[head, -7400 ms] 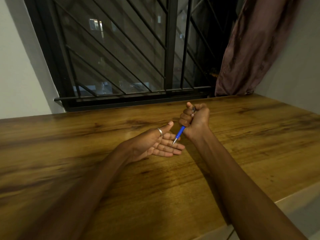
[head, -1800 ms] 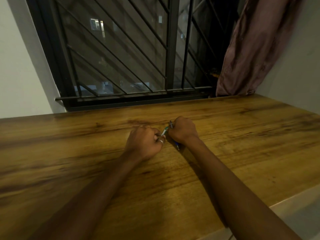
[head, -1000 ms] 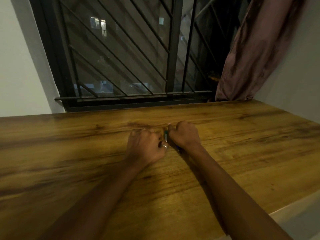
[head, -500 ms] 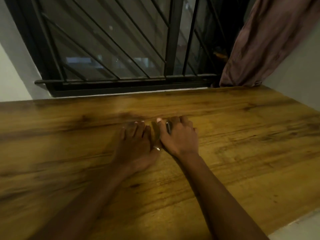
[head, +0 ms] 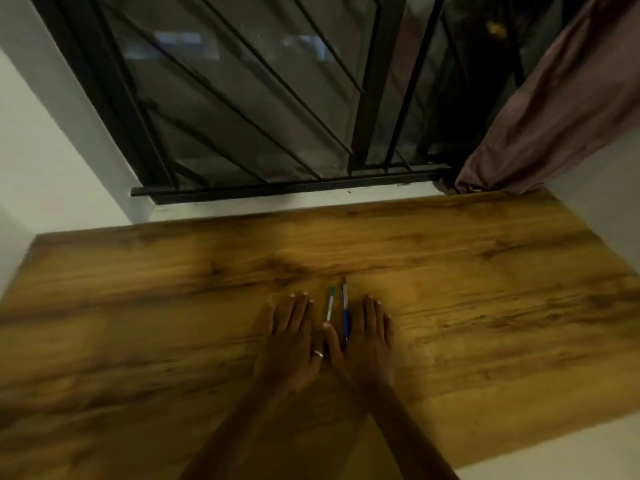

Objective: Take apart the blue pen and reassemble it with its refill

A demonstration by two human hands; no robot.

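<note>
Wooden, with a dark brown grain, the table (head: pixel 485 306) is carrying two slim things and two hands. The left hand (head: pixel 291 341) and the right hand (head: pixel 370 341) are both lying flat on the wood, palms down, with the fingers stretched out toward the window, and neither of them is holding anything. One ring (head: pixel 318 354) is sitting on the left thumb. The two thumbs are lying close together, near the middle, and seem to be touching, but the picture is a little blurred there.

Between the two hands, two pens are lying side by side, almost parallel, pointing away from the person. The first one is the blue pen (head: pixel 345 313); it is lying just beside the right index finger, with a silver upper part and a blue lower part. It is looking whole from here, but whether the refill is inside it I cannot tell. The second one is a pale pen with a green end (head: pixel 330 305); it is lying just left of the blue one, with a narrow gap between them. Its near end is reaching close to the tip of a thumb.

Behind the table, one window with black metal bars (head: pixel 242 98) is standing, and one brownish curtain (head: pixel 554 116) is hanging at the right, its lower edge resting near the far right corner of the table.
</note>
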